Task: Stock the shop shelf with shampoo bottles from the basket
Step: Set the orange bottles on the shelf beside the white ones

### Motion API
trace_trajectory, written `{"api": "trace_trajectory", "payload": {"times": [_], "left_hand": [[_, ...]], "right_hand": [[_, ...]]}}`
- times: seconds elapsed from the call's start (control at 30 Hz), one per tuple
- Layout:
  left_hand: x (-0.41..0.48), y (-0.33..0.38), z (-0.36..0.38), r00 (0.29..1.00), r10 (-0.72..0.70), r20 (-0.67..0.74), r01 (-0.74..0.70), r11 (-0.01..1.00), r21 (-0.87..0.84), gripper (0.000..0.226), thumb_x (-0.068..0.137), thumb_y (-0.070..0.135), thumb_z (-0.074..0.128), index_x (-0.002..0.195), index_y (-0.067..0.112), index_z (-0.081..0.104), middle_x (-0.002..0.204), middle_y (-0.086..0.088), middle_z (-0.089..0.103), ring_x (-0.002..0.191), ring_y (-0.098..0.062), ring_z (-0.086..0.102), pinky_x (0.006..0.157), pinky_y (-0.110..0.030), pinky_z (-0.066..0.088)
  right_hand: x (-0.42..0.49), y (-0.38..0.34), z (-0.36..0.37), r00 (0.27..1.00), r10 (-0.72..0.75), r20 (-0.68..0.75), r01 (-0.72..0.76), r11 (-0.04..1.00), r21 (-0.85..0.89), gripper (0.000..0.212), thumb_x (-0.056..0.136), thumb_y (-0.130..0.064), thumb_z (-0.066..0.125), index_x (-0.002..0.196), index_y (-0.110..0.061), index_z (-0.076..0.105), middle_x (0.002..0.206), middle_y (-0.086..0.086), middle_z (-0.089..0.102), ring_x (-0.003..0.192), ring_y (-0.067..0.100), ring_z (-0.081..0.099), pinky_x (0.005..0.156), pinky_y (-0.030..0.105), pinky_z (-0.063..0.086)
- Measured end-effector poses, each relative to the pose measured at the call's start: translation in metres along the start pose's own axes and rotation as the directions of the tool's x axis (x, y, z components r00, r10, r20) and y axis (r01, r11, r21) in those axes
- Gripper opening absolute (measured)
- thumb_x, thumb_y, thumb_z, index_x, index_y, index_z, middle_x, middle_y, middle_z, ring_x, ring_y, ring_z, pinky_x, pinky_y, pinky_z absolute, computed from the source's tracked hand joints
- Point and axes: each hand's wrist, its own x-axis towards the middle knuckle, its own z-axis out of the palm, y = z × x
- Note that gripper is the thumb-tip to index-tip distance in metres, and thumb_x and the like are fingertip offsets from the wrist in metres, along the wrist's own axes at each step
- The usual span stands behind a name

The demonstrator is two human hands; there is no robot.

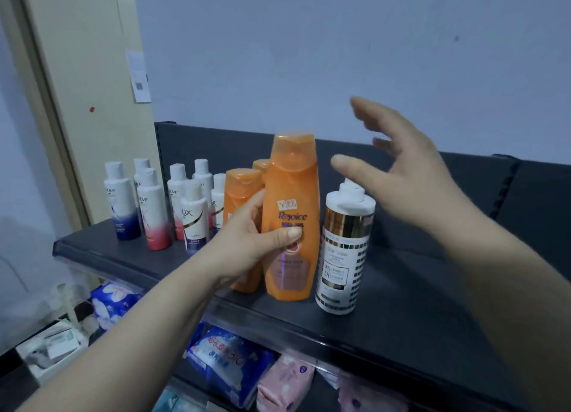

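My left hand [250, 241] grips an orange Rejoice shampoo bottle [292, 201] that stands upright at the front of the dark shelf [417, 288]. Two more orange bottles [239, 189] stand just behind it, partly hidden by my hand. A white and gold pump bottle [344, 251] stands right beside the held bottle. My right hand [398, 167] hovers above and behind the pump bottle, fingers spread, holding nothing. The basket is out of view.
Several small white bottles [154, 201] with blue, pink and purple bases stand at the shelf's left end. Packs of pads [228, 362] fill the lower shelf. A cream door frame [83, 102] rises at left. The shelf's right part is bare.
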Motion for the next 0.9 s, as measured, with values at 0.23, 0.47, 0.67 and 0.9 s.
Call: {"api": "trace_trajectory", "payload": {"times": [0.23,0.47,0.67,0.9], "left_hand": [[0.04,0.027,-0.003,0.991,0.075,0.112,-0.085,0.993,0.083,0.035,0.081,0.007,0.07,0.108,0.021,0.053,0.089,0.009,0.074,0.087,-0.008,0.07,0.075,-0.022,0.054],[0.084,0.072,-0.026,0.955,0.298,0.014,-0.274,0.858,0.434,0.068,0.076,0.044,0.077,0.136,0.03,0.047,0.113,0.01,0.066,0.104,-0.006,0.064,0.095,-0.03,0.051],[0.093,0.069,-0.085,0.947,0.307,-0.096,-0.101,0.567,0.818,0.057,0.09,0.045,0.058,0.142,0.026,0.044,0.14,0.009,0.051,0.129,-0.005,0.044,0.099,-0.016,0.027],[0.081,0.024,-0.104,0.981,0.187,-0.053,-0.063,0.566,0.822,0.05,0.093,0.043,0.054,0.14,0.027,0.047,0.141,0.011,0.051,0.131,-0.005,0.042,0.094,-0.013,0.029]], "right_hand": [[0.086,-0.042,-0.017,0.906,0.106,0.409,-0.062,0.991,-0.119,0.029,0.08,-0.018,0.074,0.107,-0.021,0.066,0.109,0.008,0.069,0.084,0.011,0.068,0.083,0.038,0.058],[0.137,-0.064,-0.049,0.947,0.122,0.296,-0.068,0.98,-0.185,0.023,0.082,-0.018,0.069,0.105,-0.015,0.067,0.111,0.014,0.069,0.104,0.027,0.066,0.081,0.032,0.055],[0.183,-0.054,-0.044,0.955,0.176,0.239,-0.114,0.961,-0.253,0.017,0.085,-0.018,0.07,0.101,-0.022,0.065,0.109,0.004,0.069,0.103,0.022,0.065,0.087,0.036,0.053],[0.214,0.008,0.023,0.875,0.37,0.311,-0.259,0.902,-0.344,0.033,0.064,-0.028,0.085,0.091,-0.03,0.066,0.106,-0.003,0.069,0.101,0.023,0.068,0.096,0.049,0.049]]}}
